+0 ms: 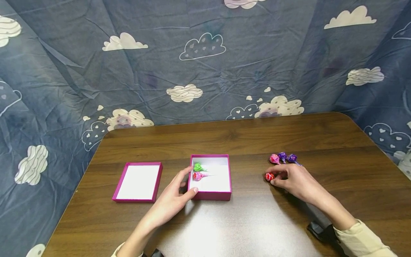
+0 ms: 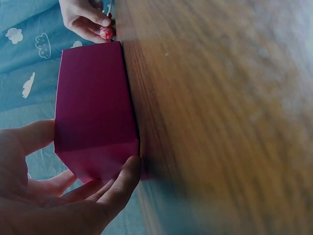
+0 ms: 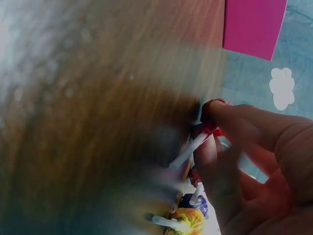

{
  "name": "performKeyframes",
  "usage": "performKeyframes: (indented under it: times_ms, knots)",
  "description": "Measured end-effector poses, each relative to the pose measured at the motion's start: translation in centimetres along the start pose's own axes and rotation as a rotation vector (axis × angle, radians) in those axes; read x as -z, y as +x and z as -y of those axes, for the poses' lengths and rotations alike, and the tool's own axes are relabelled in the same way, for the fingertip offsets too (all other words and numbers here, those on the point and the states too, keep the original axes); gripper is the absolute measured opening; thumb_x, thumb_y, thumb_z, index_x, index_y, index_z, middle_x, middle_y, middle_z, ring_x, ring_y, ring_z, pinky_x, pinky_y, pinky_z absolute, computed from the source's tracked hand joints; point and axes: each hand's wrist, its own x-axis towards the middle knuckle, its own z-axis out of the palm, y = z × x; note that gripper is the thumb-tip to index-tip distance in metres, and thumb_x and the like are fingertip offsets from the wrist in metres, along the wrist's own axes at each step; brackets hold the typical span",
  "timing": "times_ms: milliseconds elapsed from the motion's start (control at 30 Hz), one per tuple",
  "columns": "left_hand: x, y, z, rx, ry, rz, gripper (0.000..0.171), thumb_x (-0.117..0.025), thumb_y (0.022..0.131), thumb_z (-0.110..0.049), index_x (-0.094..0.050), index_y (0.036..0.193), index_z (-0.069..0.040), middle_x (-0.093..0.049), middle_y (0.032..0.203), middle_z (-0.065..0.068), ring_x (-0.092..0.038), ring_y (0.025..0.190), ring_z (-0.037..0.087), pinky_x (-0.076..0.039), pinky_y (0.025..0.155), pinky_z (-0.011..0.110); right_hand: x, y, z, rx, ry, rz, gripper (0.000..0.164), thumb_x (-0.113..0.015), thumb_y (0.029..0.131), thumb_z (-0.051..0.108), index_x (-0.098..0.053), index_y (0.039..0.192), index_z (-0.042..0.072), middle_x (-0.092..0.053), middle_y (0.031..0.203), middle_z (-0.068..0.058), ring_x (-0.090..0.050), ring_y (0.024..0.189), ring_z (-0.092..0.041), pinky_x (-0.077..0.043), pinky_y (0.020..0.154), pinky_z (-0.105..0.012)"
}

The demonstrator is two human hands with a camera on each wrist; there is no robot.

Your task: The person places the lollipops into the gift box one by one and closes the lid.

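My right hand (image 1: 297,181) pinches a red-wrapped lollipop (image 1: 269,176) between thumb and fingers, low over the table. Its white stick (image 3: 188,152) points back under the palm in the right wrist view. Just behind that hand lie a pink lollipop (image 1: 274,159) and purple lollipops (image 1: 292,158). My left hand (image 1: 171,200) rests against the left side of an open magenta box (image 1: 212,195), its thumb by the near left corner and its fingers along the left wall. Inside the box are a green lollipop (image 1: 198,167) and a pink-wrapped lollipop (image 1: 198,176).
A magenta lid (image 1: 138,182) with a white inside lies left of the box. In the right wrist view, a yellow-wrapped lollipop (image 3: 187,221) shows beneath the hand. The wooden table (image 1: 224,137) ends at a blue cloud-print cloth (image 1: 205,78) behind it.
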Motion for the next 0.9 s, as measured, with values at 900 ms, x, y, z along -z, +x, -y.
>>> performKeyframes:
  times_ms: [900]
  knots:
    - [-0.16, -0.17, -0.15, -0.002, 0.024, -0.022, 0.064, -0.067, 0.093, -0.036, -0.038, 0.15, -0.034, -0.034, 0.155, 0.001, -0.048, 0.126, 0.035, -0.044, 0.094, 0.057, -0.5, 0.5, 0.67, 0.004, 0.063, -0.069, 0.024, -0.077, 0.087, 0.021, -0.07, 0.109, 0.013, -0.068, 0.09, 0.006, -0.065, 0.078, -0.008, -0.047, 0.067, -0.026]
